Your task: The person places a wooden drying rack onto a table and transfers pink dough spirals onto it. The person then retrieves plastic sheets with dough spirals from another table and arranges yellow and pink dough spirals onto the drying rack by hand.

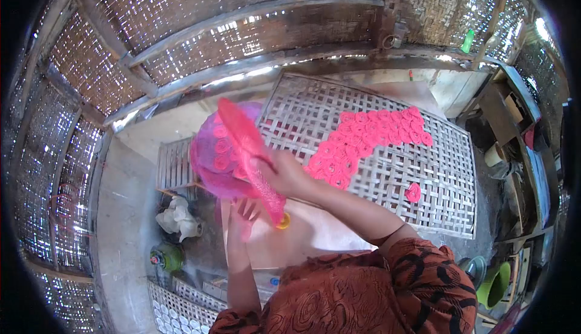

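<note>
My right hand (283, 173) is closed on a bright pink, flat, round plastic piece with a speckled surface, like a lid or shallow sieve (245, 137), tilted steeply and blurred. Below its lower part is my left hand (244, 211), fingers spread and smeared by motion; whether it touches the pink piece I cannot tell. Behind the pink piece a translucent purple tub (209, 143) shows, partly covered, with several pink rosette-shaped pieces (223, 146) in it. A small yellow ring-shaped thing (282, 221) lies on the pale tabletop (302, 243).
A woven bamboo rack (448, 170) bears overlapping rows of pink rosettes (369, 134), with one single rosette (413, 192) apart. At left stand a green gas cylinder (166, 257) and a white plastic bag (180, 219). Another rack (200, 300) holds white rounds. A green bucket (494, 285) stands at right.
</note>
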